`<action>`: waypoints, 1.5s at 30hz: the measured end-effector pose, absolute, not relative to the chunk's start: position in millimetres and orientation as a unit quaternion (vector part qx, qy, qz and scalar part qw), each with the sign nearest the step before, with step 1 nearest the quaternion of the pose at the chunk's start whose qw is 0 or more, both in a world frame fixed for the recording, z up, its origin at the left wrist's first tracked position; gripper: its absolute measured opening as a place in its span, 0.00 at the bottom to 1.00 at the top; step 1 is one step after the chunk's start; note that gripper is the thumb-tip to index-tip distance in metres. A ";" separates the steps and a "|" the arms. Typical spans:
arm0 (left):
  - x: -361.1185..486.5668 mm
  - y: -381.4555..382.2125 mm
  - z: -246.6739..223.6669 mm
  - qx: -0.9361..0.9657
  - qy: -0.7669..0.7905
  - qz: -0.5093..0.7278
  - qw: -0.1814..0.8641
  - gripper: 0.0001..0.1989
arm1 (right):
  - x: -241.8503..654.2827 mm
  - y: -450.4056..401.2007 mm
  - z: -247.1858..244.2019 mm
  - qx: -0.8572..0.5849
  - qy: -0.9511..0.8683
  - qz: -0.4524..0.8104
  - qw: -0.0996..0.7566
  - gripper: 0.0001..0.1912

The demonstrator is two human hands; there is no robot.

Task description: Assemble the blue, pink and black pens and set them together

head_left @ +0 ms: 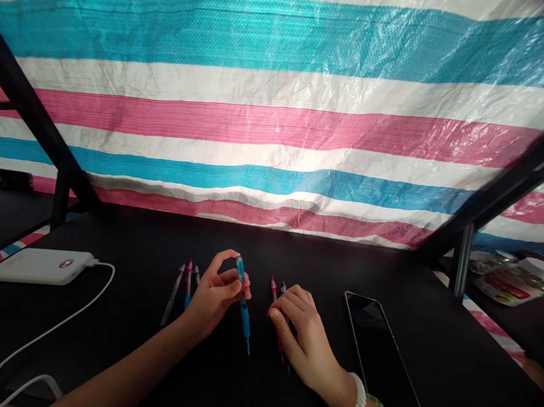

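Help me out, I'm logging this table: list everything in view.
Table: one, black, centre
Side tables: two, dark, either side
Striped sheet: one, blue, pink, white, behind table
Bars: several, black, either side
Power bank: one, white, left
Cable: one or more, white, left
Blue pen: one, blue, centre
Left pens: three, grey, red-blue, one unclear, centre-left
Right pens: two, red and dark, centre-right
Phone: one, black, right
Dark object: one, black, far left
Packages: count unclear, red, white, clear, far right
Bracelets: two, white and golden, lower right
Left hand: one, bare, holding blue pen
Right hand: one, bare, over right pens
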State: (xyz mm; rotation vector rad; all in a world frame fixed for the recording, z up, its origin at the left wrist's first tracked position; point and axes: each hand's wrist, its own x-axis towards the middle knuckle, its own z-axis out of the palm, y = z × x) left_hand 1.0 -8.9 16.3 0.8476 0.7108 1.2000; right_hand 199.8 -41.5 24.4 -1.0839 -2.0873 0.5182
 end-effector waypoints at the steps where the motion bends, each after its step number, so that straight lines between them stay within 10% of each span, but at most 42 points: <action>1: 1.2 -8.9 16.5 0.377 0.317 0.535 0.687 0.24 | 199.7 -41.3 24.5 -0.419 -0.809 0.200 0.360 0.15; 45: -5.6 1.0 19.6 0.397 0.354 0.557 0.637 0.25 | 203.2 -35.7 20.2 -0.421 -0.810 0.173 0.370 0.14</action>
